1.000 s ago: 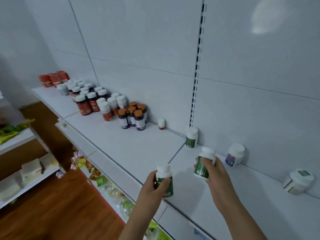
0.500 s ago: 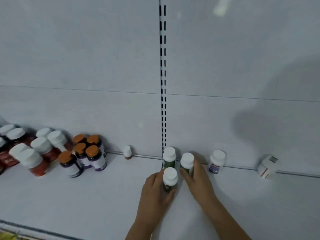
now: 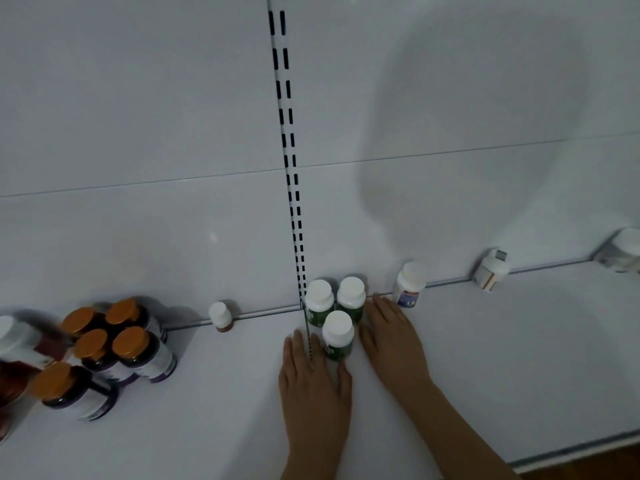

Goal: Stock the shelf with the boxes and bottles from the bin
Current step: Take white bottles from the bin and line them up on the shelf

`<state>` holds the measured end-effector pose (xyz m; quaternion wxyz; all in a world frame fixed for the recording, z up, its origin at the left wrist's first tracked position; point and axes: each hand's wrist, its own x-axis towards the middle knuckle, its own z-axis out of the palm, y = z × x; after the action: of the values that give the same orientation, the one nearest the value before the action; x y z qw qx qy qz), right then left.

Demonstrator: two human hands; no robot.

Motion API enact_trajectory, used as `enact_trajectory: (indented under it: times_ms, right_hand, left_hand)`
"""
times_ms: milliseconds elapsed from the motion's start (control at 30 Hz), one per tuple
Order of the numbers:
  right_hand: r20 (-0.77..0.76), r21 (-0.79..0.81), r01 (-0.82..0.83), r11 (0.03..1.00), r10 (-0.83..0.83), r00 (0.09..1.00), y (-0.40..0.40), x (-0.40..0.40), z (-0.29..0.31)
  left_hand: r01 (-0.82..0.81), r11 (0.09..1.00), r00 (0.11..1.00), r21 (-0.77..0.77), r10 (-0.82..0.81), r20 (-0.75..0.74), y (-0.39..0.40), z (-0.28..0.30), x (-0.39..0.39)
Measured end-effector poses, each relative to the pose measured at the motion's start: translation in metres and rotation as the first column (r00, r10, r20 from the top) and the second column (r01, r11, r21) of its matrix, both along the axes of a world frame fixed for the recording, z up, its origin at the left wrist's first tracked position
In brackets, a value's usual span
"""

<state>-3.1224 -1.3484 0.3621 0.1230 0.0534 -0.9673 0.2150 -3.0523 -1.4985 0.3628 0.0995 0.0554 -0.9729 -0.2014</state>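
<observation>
Three white-capped bottles with green labels stand together on the white shelf (image 3: 485,375) by the slotted upright: two at the back (image 3: 319,299) (image 3: 351,295) and one in front (image 3: 338,336). My left hand (image 3: 313,386) lies on the shelf just left of and below the front bottle, fingers straight, fingertips beside its base. My right hand (image 3: 391,337) rests flat to the right of the group, fingers straight and touching or nearly touching the right-hand bottles. Neither hand holds anything. The bin is out of view.
Orange-capped dark bottles (image 3: 128,348) cluster at the left, with red bottles blurred at the left edge. A tiny white bottle (image 3: 220,317), a blue-labelled bottle (image 3: 409,285), a small box-like jar (image 3: 490,271) and a wide jar (image 3: 623,251) line the back wall.
Both hands have set their green-labelled bottles down beside the one on the shelf and let go; the fingers now lie straight around the group. The view has swung in closer.
</observation>
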Motion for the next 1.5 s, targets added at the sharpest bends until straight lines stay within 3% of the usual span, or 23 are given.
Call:
enact_trajectory:
  times_ms: [200,467,767,933,1033,1233,1500]
  right_hand:
    - [0.012,-0.103,0.028,0.994,-0.027,1.0,0.009,0.026,0.0]
    - [0.027,-0.299,0.039,0.953,-0.032,0.999,0.085,0.101,0.027]
    - [-0.065,-0.333,0.13,0.934,-0.16,0.985,0.24,0.188,0.069]
    - [-0.047,-0.373,0.233,0.898,-0.269,0.962,0.337,0.249,0.083]
    - [-0.029,-0.378,0.297,0.877,-0.331,0.943,0.39,0.286,0.09]
    - [-0.025,-0.382,0.47,0.796,-0.518,0.855,0.485,0.346,0.104]
    - [-0.023,-0.409,0.628,0.662,-0.695,0.719,0.592,0.387,0.109]
  left_hand:
    - [0.076,0.989,0.979,0.126,-0.05,-0.199,-0.011,-0.001,0.01]
    - [0.287,0.955,0.938,0.074,-0.265,-0.221,0.013,0.012,0.055]
    - [0.517,0.839,0.855,0.172,-0.498,-0.144,0.196,0.026,0.115]
    - [0.67,0.725,0.74,0.159,-0.67,-0.059,0.295,0.029,0.155]
    - [0.729,0.662,0.681,0.176,-0.727,-0.084,0.354,0.029,0.176]
    - [0.85,0.49,0.512,0.194,-0.855,-0.08,0.463,0.035,0.204]
    - [0.888,0.346,0.388,0.304,-0.917,-0.091,0.593,0.038,0.2]
